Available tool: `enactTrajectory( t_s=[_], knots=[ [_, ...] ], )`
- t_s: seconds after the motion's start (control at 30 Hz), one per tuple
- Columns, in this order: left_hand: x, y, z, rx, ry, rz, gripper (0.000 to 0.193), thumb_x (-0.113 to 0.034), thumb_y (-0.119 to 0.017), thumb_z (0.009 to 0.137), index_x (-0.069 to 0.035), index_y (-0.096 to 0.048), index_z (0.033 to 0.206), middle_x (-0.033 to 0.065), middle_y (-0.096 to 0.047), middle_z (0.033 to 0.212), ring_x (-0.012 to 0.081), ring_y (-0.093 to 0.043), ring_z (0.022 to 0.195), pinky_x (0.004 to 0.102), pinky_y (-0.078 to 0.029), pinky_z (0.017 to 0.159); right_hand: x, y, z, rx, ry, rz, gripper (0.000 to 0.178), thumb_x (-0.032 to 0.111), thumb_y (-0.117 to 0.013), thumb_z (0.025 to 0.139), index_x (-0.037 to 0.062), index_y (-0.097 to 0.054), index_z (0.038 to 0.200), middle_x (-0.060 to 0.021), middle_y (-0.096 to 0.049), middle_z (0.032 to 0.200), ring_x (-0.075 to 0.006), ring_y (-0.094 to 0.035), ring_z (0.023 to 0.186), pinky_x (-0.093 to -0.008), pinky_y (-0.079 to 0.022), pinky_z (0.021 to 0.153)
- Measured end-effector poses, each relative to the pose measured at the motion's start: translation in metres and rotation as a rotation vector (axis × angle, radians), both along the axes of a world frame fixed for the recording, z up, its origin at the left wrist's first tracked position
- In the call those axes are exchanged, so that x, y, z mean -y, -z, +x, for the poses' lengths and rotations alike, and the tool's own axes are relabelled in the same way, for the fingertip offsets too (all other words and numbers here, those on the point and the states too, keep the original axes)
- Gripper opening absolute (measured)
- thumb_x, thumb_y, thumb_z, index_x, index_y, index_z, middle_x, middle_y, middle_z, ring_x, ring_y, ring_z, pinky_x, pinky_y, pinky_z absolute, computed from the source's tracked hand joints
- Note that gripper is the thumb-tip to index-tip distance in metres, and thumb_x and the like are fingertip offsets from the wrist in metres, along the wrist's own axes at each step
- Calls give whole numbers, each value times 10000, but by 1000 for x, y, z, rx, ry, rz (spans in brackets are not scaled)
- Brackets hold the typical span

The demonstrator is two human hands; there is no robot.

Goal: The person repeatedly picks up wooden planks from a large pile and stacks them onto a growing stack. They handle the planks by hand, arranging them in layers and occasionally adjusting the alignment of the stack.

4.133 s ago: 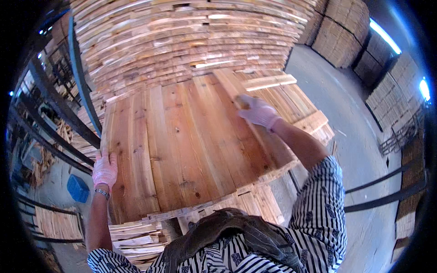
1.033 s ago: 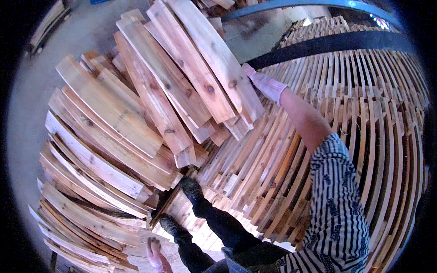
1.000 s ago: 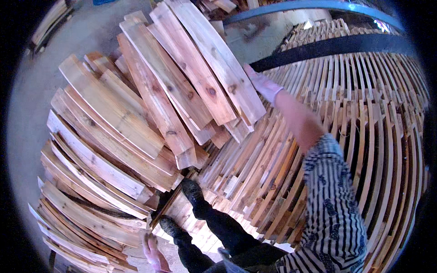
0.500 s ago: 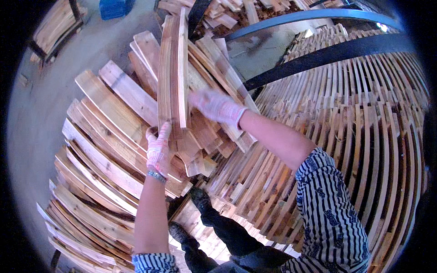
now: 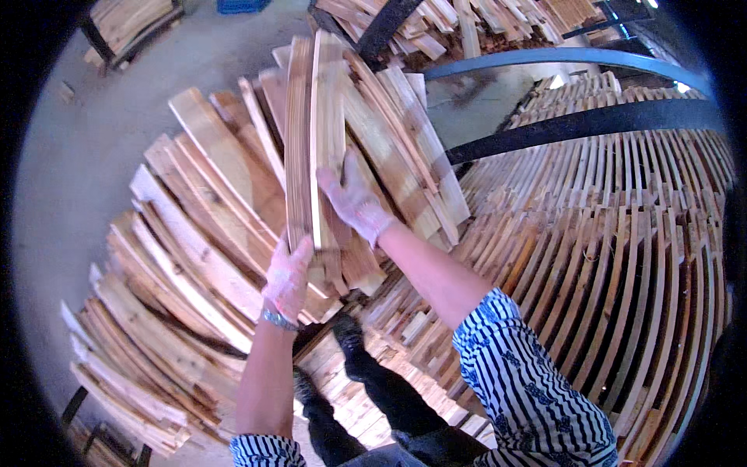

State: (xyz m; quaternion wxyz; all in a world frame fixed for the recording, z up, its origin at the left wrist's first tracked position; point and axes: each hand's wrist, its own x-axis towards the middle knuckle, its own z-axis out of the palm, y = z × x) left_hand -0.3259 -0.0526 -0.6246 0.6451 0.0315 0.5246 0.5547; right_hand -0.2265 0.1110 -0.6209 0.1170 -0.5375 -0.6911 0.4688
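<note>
A bundle of long wooden boards stands on edge in front of me, pointing away. My left hand, in a pale knit glove, is closed around the bundle's near end, thumb on top. Along the bundle's right side lies a lighter board, its broad face partly turned up. My right hand, gloved too, grips this board near its lower part, with the thumb by its edge and the fingers on its face. The undersides of both grips are hidden. More loose boards fan out beneath and to the left.
Rows of upright wooden slats fill the right side. A dark metal bar and a blue bar cross at the upper right. Another wood pile is at the back. Grey floor shows on the left; a blue crate is far off.
My right hand has moved from a blurred position right of the bundle onto the lighter board. More of that board's face shows now. The view has shifted slightly; my left hand keeps its grip.
</note>
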Motion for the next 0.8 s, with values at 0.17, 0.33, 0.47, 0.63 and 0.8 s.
enactTrajectory(
  t_s=[0.17, 0.33, 0.47, 0.63, 0.8],
  knots=[
    [94, -50, -12, 126, 61, -50, 556, -159, -598, 913, -39, -360, 1402, 49, -570, 1137, 160, -568, 1008, 295, -502, 851, 97, -13, 15, -26, 211, -359, 1060, 497, -767, 734, -60, -204, 1438, -224, -457, 1362, -292, -439, 1266, -338, -353, 1059],
    [105, -25, -41, 345, 169, 24, 631, -180, -651, 866, -54, -367, 1415, 74, -537, 1288, 228, -578, 1092, 361, -492, 931, 126, 18, 25, -78, 292, -434, 1025, 622, -601, 815, -59, -190, 1462, -253, -425, 1409, -319, -434, 1298, -363, -323, 1079],
    [107, -25, -33, 157, 116, -19, 839, -322, -756, 823, -52, -262, 1446, 119, -531, 1266, 227, -520, 1158, 381, -545, 856, 135, -36, 6, -90, 129, -541, 855, 575, -565, 866, -23, -324, 1428, -200, -486, 1369, -280, -485, 1242, -357, -336, 1070],
    [180, -71, 2, 100, 304, -109, 999, -337, -759, 820, -53, -67, 1482, 134, -529, 1274, 207, -531, 1121, 393, -545, 825, 185, -54, 83, -179, 147, -672, 790, 586, -558, 869, -29, -457, 1353, -160, -515, 1345, -256, -458, 1259, -345, -326, 1083],
    [259, -148, 44, 441, 110, -71, 529, -199, -651, 910, -42, -418, 1358, 84, -575, 1249, 200, -571, 1129, 335, -498, 952, 295, -82, 150, -59, 184, -691, 715, 522, -657, 847, 12, -489, 1319, -114, -572, 1247, -211, -549, 1102, -328, -444, 965]
  ],
)
